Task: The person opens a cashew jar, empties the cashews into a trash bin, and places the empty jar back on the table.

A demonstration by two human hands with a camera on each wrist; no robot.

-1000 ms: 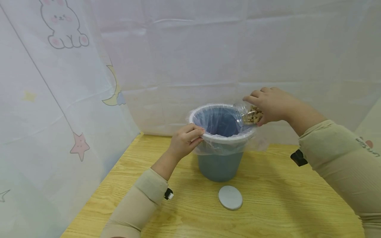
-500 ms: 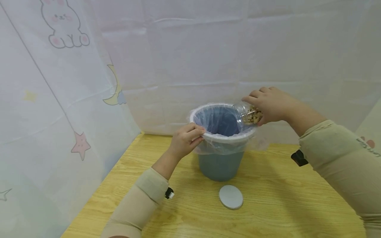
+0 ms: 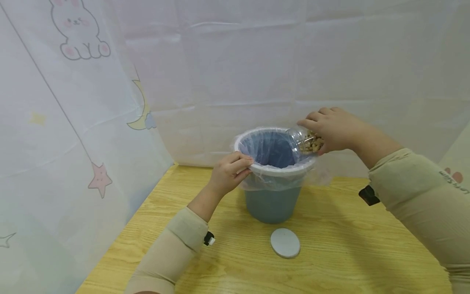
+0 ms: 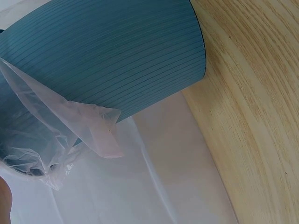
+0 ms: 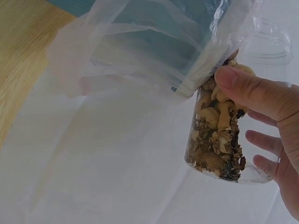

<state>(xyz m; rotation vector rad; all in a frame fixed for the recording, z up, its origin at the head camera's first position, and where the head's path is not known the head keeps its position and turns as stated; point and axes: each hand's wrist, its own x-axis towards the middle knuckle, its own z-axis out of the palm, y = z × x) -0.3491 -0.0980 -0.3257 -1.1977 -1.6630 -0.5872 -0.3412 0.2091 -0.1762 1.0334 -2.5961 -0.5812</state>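
A blue-grey trash can with a white rim stands on the table, lined with a thin clear bag folded over its edge. At the near left of that rim, my left hand pinches the rim and liner between thumb and fingers. My right hand grips a clear jar tipped on its side, its mouth over the right part of the opening. Cashews and broken nut pieces lie along the jar's lower side in the right wrist view. Only a bit of left-hand skin shows in the left wrist view.
A round white lid lies flat on the wood-grain table in front of the can. Behind and to the left hang pale printed sheets, close to the can's back.
The jar has edged very slightly left over the can's opening, with the nuts still inside. My left hand keeps its hold on the rim.
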